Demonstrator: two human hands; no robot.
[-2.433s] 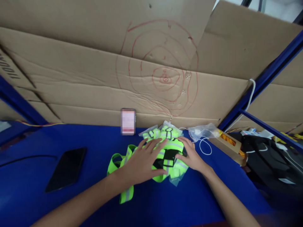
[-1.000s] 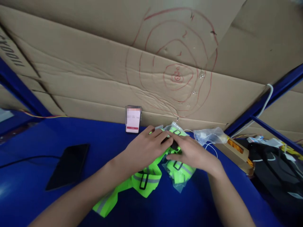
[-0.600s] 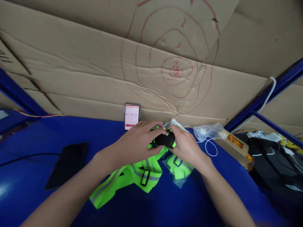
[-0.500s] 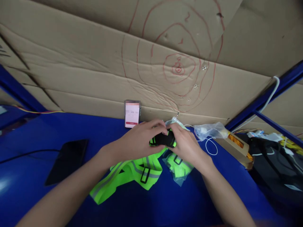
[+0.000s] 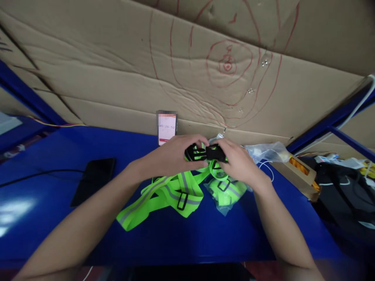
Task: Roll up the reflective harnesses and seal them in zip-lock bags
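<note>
My left hand (image 5: 178, 154) is closed on the pronged half of a black side-release buckle (image 5: 195, 152). The socket half (image 5: 215, 153) is gripped in my right hand (image 5: 238, 162). Prongs show between the two halves; their tips are at the socket's mouth, and whether they touch it I cannot tell. Neon green reflective webbing (image 5: 166, 193) with a grey stripe and a black slider (image 5: 183, 201) lies loosely below my hands. A loop of green strap (image 5: 218, 170) hangs under the socket half. Beside it sits a clear plastic bag (image 5: 226, 195) with more green strap inside.
A phone (image 5: 167, 128) showing a timer leans on the cardboard wall (image 5: 117, 78). A black tablet-like slab (image 5: 94, 181) with a cable lies left on the blue table (image 5: 140, 244). At right are a clear plastic wrapper (image 5: 268, 151), a cardboard box (image 5: 299, 175) and a black bag (image 5: 342, 191).
The buckle, earlier a compact dark shape between my hands, now shows its two halves drawn apart with the prongs exposed. The camera view has shifted, showing the table's front edge.
</note>
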